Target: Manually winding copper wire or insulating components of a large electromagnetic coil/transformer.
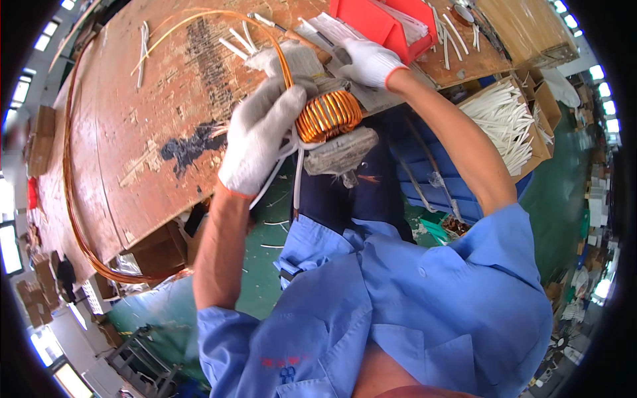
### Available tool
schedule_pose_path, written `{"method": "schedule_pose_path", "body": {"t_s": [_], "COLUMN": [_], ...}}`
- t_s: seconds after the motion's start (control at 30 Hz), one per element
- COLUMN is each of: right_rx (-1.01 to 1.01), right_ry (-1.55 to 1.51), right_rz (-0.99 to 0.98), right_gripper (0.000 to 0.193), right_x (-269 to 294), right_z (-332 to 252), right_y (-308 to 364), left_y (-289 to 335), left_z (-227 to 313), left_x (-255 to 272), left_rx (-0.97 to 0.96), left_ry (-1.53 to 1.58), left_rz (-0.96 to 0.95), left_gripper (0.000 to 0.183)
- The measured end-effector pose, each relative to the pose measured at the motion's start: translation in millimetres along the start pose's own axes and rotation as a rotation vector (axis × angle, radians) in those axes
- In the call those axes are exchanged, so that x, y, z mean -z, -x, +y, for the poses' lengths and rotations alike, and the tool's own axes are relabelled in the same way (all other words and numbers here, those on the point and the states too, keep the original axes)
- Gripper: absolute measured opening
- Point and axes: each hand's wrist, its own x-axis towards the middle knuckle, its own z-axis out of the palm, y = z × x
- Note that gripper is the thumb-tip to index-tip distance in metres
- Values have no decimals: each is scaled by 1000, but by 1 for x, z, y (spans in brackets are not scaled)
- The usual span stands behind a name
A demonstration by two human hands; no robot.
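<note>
A ring-shaped coil [328, 117] wound with shiny copper wire stands at the table's near edge, between grey, worn-looking blocks [342, 152]. My left hand [262, 132], in a white glove, is closed on the coil's left side, where a bundle of copper wire [284, 63] rises and arcs away to the left. White sleeved leads [298, 182] hang below that hand. Beyond the coil, my gloved right hand [369, 63] is beside a long tool with a brown handle [302, 41]. Its fingers are bent around a dark grey piece that I cannot make out.
A red bin [391, 30] holds white tubes at the back right. More white sleeves fill a cardboard box [541, 109] at the right. Loose white tubes [142, 53] lie on the worn wooden table [133, 119]. A long copper wire loop [68, 172] runs along the left.
</note>
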Motion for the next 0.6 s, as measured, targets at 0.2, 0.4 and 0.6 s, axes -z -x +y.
{"method": "schedule_pose_path", "body": {"t_s": [0.2,0.4,0.6], "right_rx": [-7,127,-170], "right_ry": [-518,-980,-1197], "right_rz": [563,245,56], "right_gripper": [52,54,53], "right_x": [-11,-49,-17], "right_z": [-13,-64,-107], "right_y": [160,335,278], "left_y": [-36,-82,-104], "left_z": [13,13,1], "left_x": [18,32,28], "left_rx": [-41,40,98], "left_ry": [-196,-218,35], "left_rz": [-48,-76,-191], "left_gripper": [49,36,29]}}
